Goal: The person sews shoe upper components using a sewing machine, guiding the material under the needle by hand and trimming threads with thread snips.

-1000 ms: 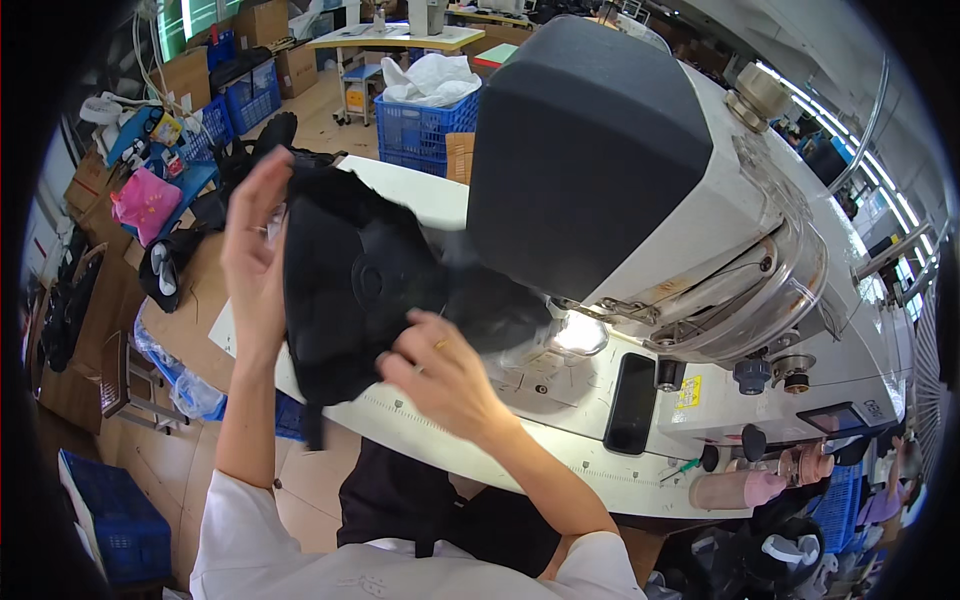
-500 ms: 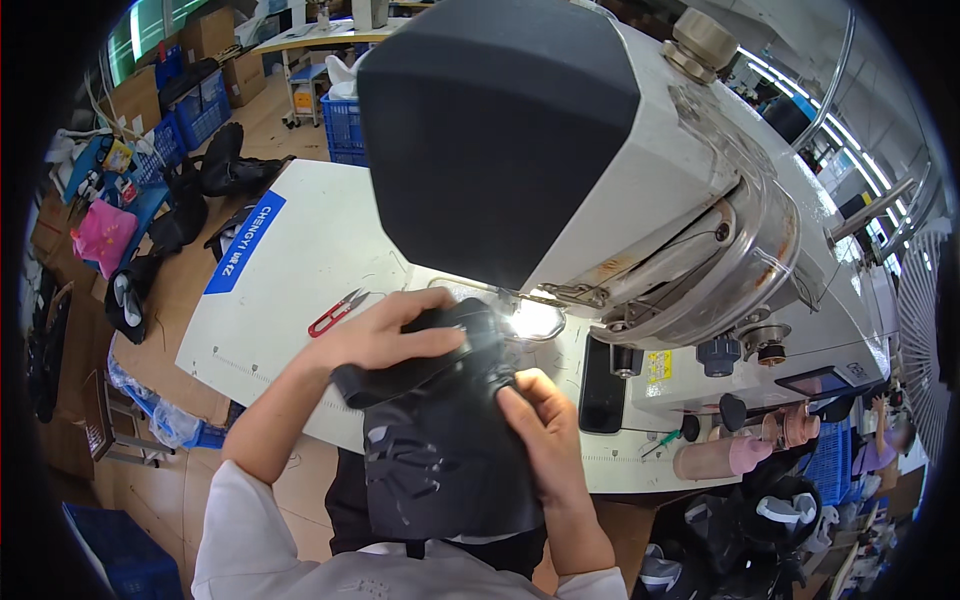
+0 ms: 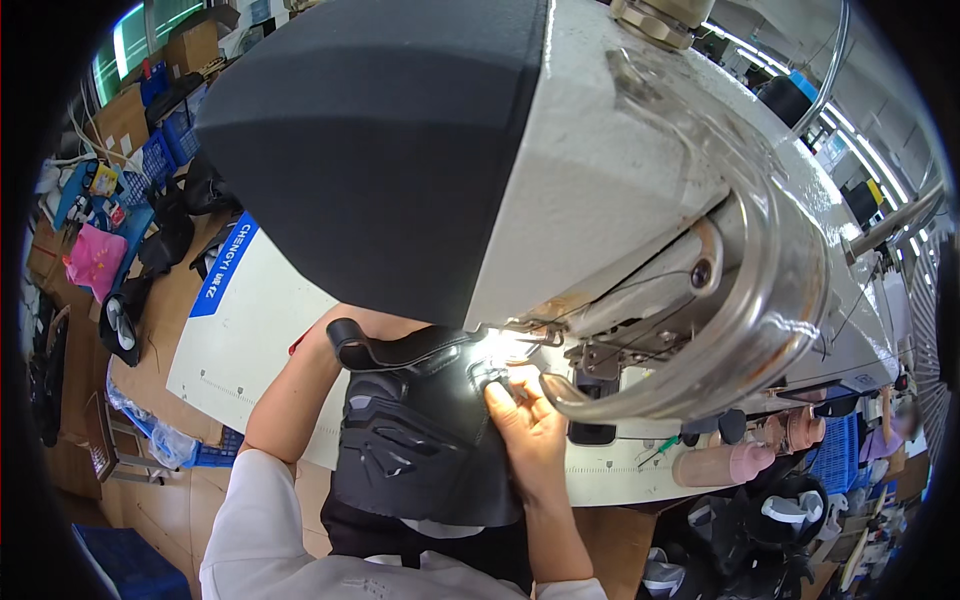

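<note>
A black boot upper (image 3: 430, 440) with moulded ridged panels stretches from my lap up to the lit stitching spot of a sewing machine (image 3: 600, 200). Its curled black strap (image 3: 350, 345) sticks out on the left. My right hand (image 3: 530, 425) pinches the upper's right edge between thumb and fingers, close by the needle area. Behind the strap lies my left hand (image 3: 378, 322); only its back and wrist show, and its fingers are hidden by the upper. The machine's dark head cover blocks the view of the table beyond.
Red-handled thread snips (image 3: 297, 345) peek out beside my left forearm. Right of the work are a dark phone (image 3: 592, 433), a green-handled tool (image 3: 660, 450) and a pink bottle (image 3: 725, 463). More black boot pieces lie on the left bench (image 3: 165, 345) and in a heap (image 3: 740, 535) lower right.
My head has moved closer to the machine. My left hand has gone from gripping the upper's top to behind it. The upper now lies flatter, its strap curling upward; my right hand still pinches its edge.
</note>
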`<state>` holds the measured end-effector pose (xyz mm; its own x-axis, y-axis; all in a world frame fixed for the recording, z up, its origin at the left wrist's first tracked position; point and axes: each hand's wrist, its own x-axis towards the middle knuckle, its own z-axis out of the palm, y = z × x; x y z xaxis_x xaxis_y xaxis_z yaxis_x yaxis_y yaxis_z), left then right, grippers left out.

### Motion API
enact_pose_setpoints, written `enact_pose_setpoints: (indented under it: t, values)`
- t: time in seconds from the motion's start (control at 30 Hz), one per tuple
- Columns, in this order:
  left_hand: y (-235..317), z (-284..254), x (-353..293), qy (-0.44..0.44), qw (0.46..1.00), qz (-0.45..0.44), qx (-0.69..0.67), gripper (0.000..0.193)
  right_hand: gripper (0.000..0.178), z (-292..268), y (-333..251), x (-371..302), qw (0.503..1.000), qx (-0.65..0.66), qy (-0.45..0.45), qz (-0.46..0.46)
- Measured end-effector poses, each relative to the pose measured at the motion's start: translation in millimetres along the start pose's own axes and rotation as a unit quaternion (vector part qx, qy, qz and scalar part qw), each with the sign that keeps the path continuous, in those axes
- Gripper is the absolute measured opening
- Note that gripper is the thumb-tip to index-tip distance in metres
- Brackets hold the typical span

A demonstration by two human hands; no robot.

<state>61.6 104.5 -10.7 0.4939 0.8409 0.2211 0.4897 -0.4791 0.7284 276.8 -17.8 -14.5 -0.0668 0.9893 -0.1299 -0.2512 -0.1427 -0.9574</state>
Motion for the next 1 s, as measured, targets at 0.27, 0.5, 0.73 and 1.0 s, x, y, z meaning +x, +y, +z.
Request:
enact_pose_setpoints:
  t: [0.27, 0.5, 0.73, 1.0]
  values:
    - [-9, 5, 1, 0.037, 0.999, 0.019, -0.016, 0.029, 0.037, 5, 18, -5, 0.996, 0.058, -0.038, -0.050]
    - [-15, 8, -5, 0.066, 0.997, 0.028, -0.032, 0.029, 0.036, 7, 21, -5, 0.998, 0.042, -0.023, -0.040]
    - [-18, 12, -4, 0.089, 0.994, 0.036, -0.047, 0.030, 0.029, 11, 22, -6, 0.998, 0.028, 0.005, -0.050]
    - [-23, 14, -9, 0.126, 0.989, 0.041, -0.063, 0.030, 0.018, 12, 14, -2, 0.999, -0.019, 0.029, -0.041]
